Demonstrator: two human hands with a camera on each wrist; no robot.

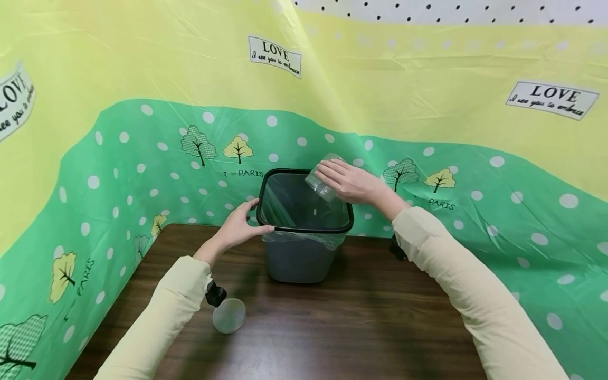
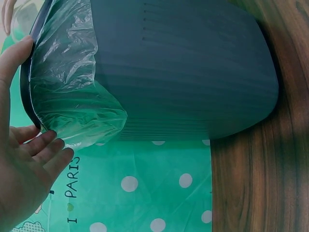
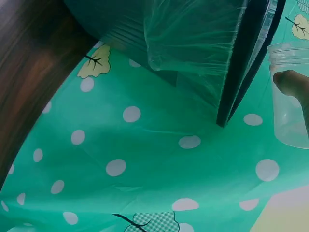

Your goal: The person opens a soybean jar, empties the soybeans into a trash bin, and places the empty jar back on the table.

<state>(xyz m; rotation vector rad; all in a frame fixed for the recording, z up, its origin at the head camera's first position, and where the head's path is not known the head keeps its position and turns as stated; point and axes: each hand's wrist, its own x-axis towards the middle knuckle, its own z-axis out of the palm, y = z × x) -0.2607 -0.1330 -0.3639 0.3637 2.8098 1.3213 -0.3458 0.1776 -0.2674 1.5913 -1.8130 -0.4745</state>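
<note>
My left hand (image 1: 242, 227) holds the near left corner of a grey trash can (image 1: 299, 258), its thumb on the front of the black rim and its fingers along the left side. A clear plastic liner (image 2: 82, 111) folds down over the rim. Above the can's far right edge, my right hand (image 1: 351, 182) grips a clear plastic cup (image 1: 319, 183), tilted over the opening. The right wrist view shows my thumb pressed on the side of this cup (image 3: 289, 116), just below its ridged rim. A small pale bit (image 1: 314, 212) shows inside the can.
A round clear lid (image 1: 229, 315) lies on the dark wood table (image 1: 304, 327), close to my left wrist. Behind the table hangs a green and yellow printed sheet (image 1: 427, 184), with the can standing close to it. Each wrist carries a black camera.
</note>
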